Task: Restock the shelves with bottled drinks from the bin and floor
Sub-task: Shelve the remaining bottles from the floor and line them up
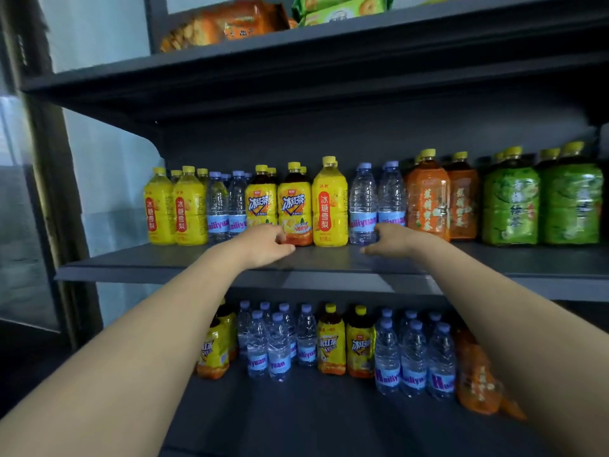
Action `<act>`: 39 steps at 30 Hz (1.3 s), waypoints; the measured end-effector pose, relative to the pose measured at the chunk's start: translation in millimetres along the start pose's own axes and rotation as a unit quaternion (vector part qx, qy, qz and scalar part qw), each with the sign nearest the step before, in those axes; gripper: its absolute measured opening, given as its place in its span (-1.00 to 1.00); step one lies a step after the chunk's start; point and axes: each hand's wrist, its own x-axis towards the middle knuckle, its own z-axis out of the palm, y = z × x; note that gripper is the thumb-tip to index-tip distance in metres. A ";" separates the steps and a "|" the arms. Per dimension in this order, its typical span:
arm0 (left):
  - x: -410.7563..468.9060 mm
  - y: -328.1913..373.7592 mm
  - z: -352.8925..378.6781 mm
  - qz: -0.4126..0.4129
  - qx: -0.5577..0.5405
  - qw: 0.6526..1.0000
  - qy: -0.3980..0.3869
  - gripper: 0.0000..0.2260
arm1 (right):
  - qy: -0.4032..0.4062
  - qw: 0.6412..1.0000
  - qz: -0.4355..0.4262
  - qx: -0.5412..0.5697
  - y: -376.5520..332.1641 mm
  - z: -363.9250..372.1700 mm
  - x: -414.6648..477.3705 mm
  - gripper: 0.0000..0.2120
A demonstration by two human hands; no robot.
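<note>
On the middle shelf (pixel 329 258) stands a row of bottled drinks. My left hand (pixel 267 242) hovers low in front of two iced tea bottles (pixel 295 206), fingers loosely curled and holding nothing. My right hand (pixel 392 239) is at the base of two water bottles (pixel 362 202), thumb pointing left over the shelf, and hides the foot of the right one. I cannot tell whether it touches that bottle. A yellow pear drink bottle (pixel 329 202) stands between the two hands. No bin or floor stock is in view.
Further yellow and water bottles (pixel 217 209) stand to the left, orange tea (pixel 428 199) and green tea bottles (pixel 540 206) to the right. The lower shelf (pixel 313 407) holds water and iced tea. Snack packs (pixel 230 24) lie on the top shelf. A glass wall is at left.
</note>
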 end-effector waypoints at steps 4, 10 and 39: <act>-34.2 1.1 0.7 -0.013 -0.004 1.000 0.015 -0.62 | 0.004 1.000 -0.008 0.002 -3.4 -5.6 -39.0 -0.44; -91.7 4.8 1.4 -0.029 0.015 0.999 0.011 -0.61 | -0.019 0.999 -0.007 -0.031 -15.3 -4.7 -102.3 -0.33; -277.0 160.0 171.4 -0.158 0.002 0.981 -0.110 -0.64 | -0.220 0.975 -0.040 0.012 152.5 104.7 -273.4 -0.36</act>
